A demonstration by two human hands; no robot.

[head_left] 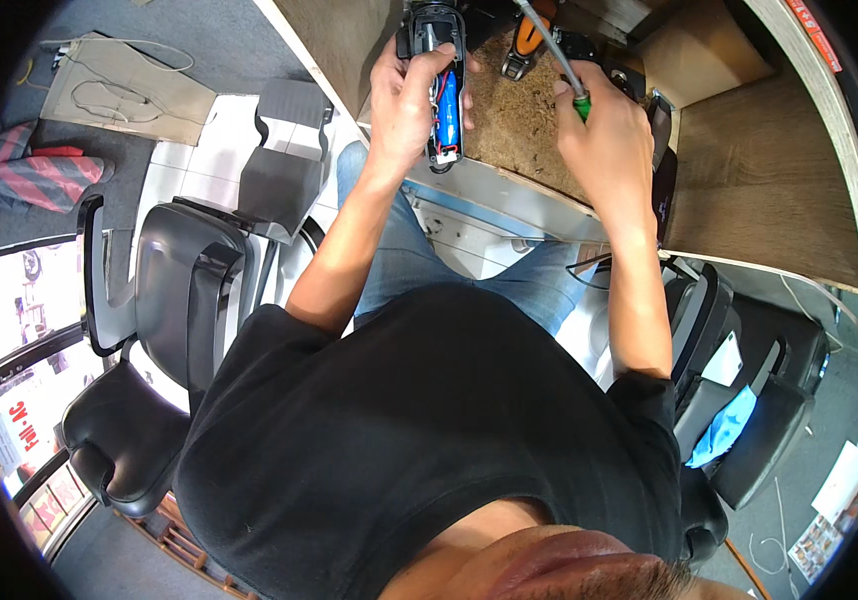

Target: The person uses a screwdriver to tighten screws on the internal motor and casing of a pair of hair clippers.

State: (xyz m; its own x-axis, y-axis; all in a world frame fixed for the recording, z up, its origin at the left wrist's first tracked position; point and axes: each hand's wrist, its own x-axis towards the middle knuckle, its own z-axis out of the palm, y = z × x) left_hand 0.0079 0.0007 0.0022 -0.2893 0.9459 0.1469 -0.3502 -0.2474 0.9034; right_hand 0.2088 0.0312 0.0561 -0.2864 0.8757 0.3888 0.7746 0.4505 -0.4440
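Note:
My left hand [401,105] holds an opened black handheld device [439,27] upright over the wooden shelf [509,130], with a blue battery [449,110] and red wires showing inside it. My thumb lies across its inner side. My right hand [599,145] grips a screwdriver with a green handle [582,107] and a long metal shaft angled up to the left. Between my hands an orange and black clipper [527,40] rests on the shelf, with further black tools [629,80] beside my right hand, partly hidden by it.
Wooden panels [769,190] enclose the shelf. A black salon chair [189,300] stands to my left and another [769,420] to my right. At the upper left are a board with white cables [139,90] and a striped red and grey cloth [49,175].

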